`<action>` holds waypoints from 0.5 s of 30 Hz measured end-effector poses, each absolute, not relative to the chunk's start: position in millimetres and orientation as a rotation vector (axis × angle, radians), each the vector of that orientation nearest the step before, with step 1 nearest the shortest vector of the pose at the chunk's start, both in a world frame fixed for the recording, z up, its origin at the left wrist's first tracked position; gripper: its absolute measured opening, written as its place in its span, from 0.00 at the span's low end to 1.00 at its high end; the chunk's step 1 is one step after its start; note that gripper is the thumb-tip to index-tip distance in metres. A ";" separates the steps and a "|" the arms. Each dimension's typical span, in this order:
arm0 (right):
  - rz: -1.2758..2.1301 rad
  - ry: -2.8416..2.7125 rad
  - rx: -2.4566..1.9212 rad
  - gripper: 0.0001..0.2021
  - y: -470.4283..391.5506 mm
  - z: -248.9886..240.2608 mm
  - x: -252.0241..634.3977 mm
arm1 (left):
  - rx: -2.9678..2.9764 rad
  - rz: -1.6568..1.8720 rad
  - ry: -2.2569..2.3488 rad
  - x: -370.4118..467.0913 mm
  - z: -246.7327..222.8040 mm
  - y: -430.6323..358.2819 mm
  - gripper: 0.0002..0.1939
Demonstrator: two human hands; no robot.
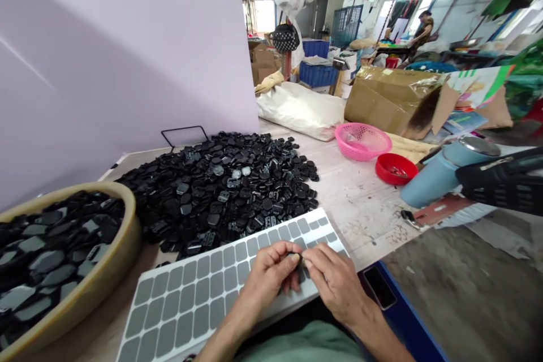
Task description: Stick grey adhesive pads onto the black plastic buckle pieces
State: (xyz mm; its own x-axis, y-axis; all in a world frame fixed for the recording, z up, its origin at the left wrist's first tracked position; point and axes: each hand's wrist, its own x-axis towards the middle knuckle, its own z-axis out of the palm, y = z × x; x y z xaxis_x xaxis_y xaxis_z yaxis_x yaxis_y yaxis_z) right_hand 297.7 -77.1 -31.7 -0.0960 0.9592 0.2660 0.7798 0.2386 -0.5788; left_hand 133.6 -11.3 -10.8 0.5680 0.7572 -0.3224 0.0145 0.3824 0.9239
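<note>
At lower centre, the left hand and right hand pinch a small dark piece (mostly hidden) above the grey-padded sheet; we judge the black pile likely unworked, finished count unclear.

Before me: one pink perforated basket; one red bowl, just beside it; one blue flask; one cardboard box, open; one white sack.

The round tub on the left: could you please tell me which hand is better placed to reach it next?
The left hand, I think: it is nearer the round tub, with the right hand farther off. Both seem occupied, though, their fingers meeting at a small dark piece.
</note>
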 end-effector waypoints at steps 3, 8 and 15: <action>0.279 -1.784 -1.786 0.11 -76.8 -30.4 324.6 | 1.167 0.677 0.980 127.3 -4.9 -3.5 0.13; 0.236 -1.790 -2.020 0.09 -76.7 -25.9 357.6 | 1.463 0.556 0.948 125.4 -5.6 -5.2 0.11; 0.129 -2.005 -2.017 0.07 -66.6 -22.5 342.9 | 2.041 0.332 0.627 144.4 4.0 -25.0 0.13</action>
State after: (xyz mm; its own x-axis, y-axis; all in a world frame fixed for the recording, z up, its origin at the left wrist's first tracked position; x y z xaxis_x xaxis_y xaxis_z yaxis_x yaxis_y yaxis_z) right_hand 342.9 -66.6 -22.5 0.0255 0.9895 0.1419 0.9633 0.0136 -0.2680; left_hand 144.4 -25.0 4.0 0.8320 0.5546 -0.0152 0.2989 -0.4250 0.8544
